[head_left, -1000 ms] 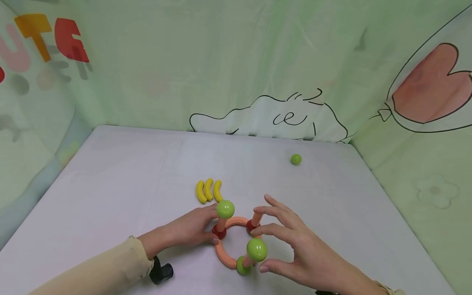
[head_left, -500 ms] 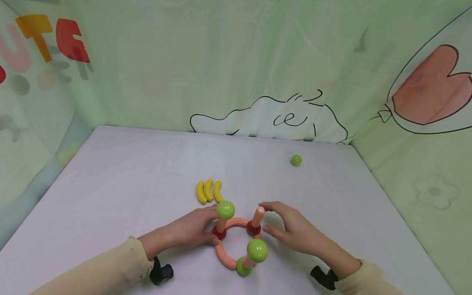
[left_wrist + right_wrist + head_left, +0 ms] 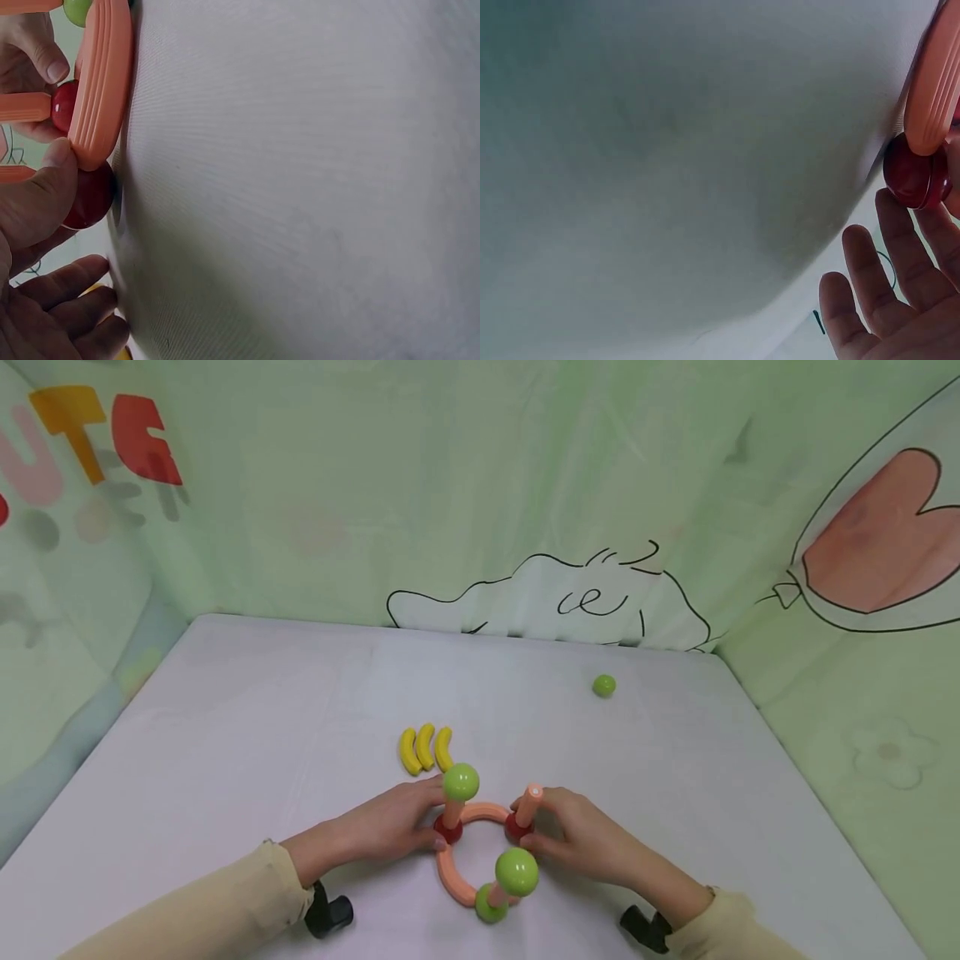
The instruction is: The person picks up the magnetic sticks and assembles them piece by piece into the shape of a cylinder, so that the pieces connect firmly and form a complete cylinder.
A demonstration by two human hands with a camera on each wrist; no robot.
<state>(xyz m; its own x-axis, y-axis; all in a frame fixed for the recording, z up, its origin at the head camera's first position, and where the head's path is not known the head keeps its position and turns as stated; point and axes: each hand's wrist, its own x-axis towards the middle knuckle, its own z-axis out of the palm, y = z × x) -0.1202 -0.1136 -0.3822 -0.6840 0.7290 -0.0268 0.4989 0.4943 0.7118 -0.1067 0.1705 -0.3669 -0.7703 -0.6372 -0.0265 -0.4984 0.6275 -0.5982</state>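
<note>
An orange ring of curved pieces (image 3: 456, 878) lies on the table, joined by red and green balls. Upright orange rods rise from it; two carry green balls (image 3: 461, 782) (image 3: 517, 872) on top, while the right rear rod (image 3: 530, 804) has a bare end. My left hand (image 3: 393, 820) grips the left red ball (image 3: 94, 196) at the ring, its thumb against the joint. On the other side, my right hand (image 3: 592, 835) holds the right red ball (image 3: 915, 174) between thumb and fingers. Its outer fingers (image 3: 864, 255) are spread loosely.
Three yellow banana-shaped pieces (image 3: 425, 748) lie just behind the ring. A loose green ball (image 3: 603, 685) sits toward the back right of the white table (image 3: 300, 693). Printed green cloth walls (image 3: 480, 485) stand around the table's back and sides.
My right hand has drawn back from above the right rear rod, then come in at its base and taken hold of the red ball. The ring has shifted slightly. My left hand stays put.
</note>
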